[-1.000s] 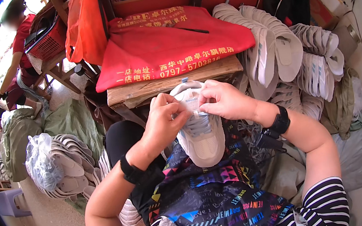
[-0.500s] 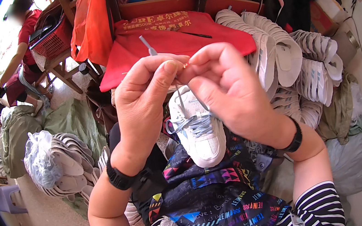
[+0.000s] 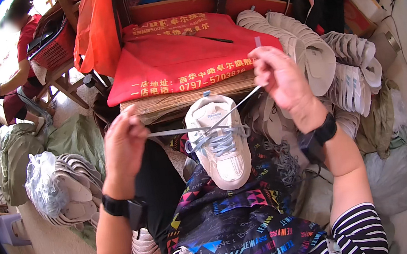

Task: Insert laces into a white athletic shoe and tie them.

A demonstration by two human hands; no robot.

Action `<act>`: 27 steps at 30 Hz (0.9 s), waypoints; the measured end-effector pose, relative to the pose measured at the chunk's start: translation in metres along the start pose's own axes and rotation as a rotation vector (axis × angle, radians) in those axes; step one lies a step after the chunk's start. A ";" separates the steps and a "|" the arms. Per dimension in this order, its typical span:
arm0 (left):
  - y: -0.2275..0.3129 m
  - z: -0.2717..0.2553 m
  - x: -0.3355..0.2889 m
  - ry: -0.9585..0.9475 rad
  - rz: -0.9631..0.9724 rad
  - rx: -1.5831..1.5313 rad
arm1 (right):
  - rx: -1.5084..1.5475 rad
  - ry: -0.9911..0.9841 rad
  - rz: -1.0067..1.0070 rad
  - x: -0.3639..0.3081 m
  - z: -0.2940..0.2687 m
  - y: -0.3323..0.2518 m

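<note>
A white sneaker (image 3: 227, 168) rests on my apron-covered lap, toe toward me. Flat blue-grey laces (image 3: 222, 142) run across its front. To the left of the shoe, my left hand (image 3: 124, 146) pinches one lace end, pulled out level. Higher up on the right, my right hand (image 3: 283, 84) grips the other lace end, which slants up from the shoe; a short tip sticks out above its fingers. Both lace ends look taut and cross near the top of the lacing.
Ahead lies a red printed cloth (image 3: 190, 66) on a stack of brown sheets (image 3: 159, 106). Stacked shoe uppers (image 3: 308, 55) stand on the right, more under a plastic bag (image 3: 48, 185) on the left. A person in red (image 3: 29, 52) sits far left beside a red basket (image 3: 54, 49).
My hands were together above the shoe, fingers meeting at a small orange bit. Now they are wide apart, left hand lower left and right hand to the right, with the laces stretched between.
</note>
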State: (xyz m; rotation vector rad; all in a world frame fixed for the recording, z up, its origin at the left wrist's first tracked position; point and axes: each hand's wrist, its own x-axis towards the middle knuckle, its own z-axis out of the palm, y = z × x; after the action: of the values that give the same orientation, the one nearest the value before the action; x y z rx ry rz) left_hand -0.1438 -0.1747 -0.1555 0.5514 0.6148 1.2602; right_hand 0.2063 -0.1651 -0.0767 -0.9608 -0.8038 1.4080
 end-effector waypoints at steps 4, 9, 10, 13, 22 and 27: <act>0.044 -0.096 0.009 0.172 0.115 0.100 | 0.014 0.273 -0.173 0.015 -0.093 -0.026; 0.105 -0.160 0.014 0.387 0.275 0.136 | 0.021 0.546 -0.286 0.007 -0.171 -0.069; 0.114 -0.165 0.015 0.410 0.302 0.140 | 0.021 0.550 -0.287 0.004 -0.186 -0.077; 0.122 -0.164 0.016 0.404 0.355 0.200 | -0.026 0.704 -0.470 -0.003 -0.208 -0.089; 0.111 -0.126 0.003 0.461 0.475 0.403 | -0.230 0.825 -0.677 -0.019 -0.201 -0.106; 0.070 -0.085 -0.006 0.385 0.422 0.727 | -0.570 0.592 -0.340 -0.024 -0.151 -0.053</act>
State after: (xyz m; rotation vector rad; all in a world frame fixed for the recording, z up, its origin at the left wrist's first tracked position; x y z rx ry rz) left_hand -0.2523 -0.1609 -0.1678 1.0903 1.3559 1.5431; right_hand 0.3646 -0.1955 -0.0904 -1.4990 -0.8703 0.5425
